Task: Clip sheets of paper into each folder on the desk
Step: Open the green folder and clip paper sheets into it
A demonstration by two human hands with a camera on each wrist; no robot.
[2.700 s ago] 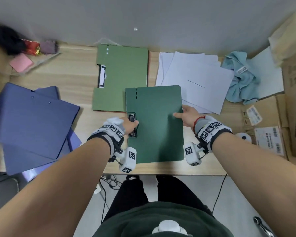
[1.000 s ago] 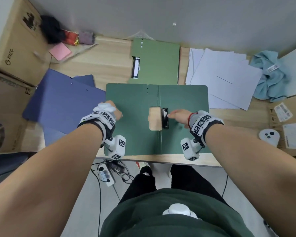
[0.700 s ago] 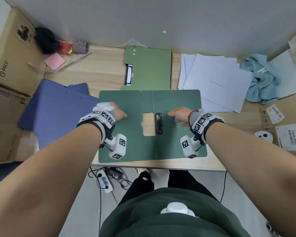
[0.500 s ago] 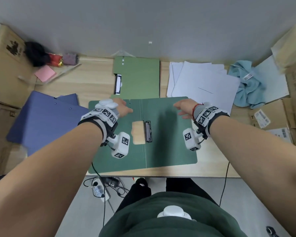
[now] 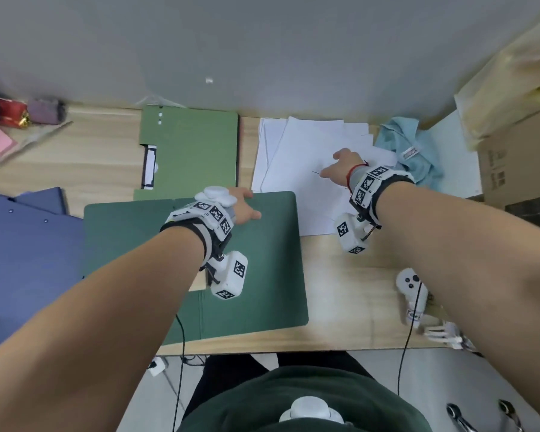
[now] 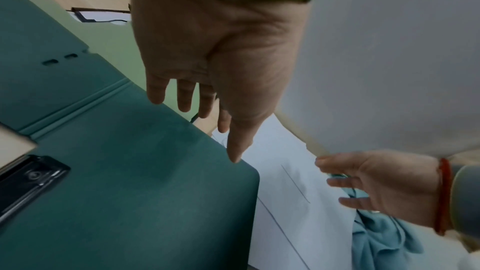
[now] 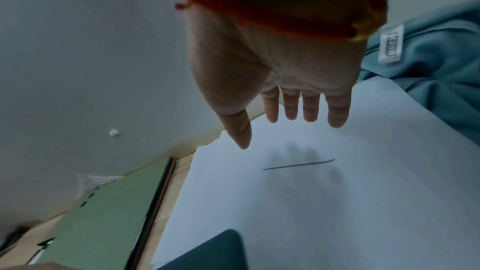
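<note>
Dark green folder lies open, clip bare — no sheet in. Right hand, fingers spread, hovers over loose paper; left hand relaxed, empty. Light green folder unfilled too.

Dim, soft light; wide-angle edge warping; wrist views slightly blurred.

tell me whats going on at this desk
A person is filing paper into folders. A dark green folder lies open on the desk, its black clip showing at the spine. The left hand hovers with fingers straight over the folder's far edge. The right hand reaches, fingers spread, over the stack of white sheets to the right; no sheet is held yet. A lighter green folder lies beyond, and blue folders to the left.
</note>
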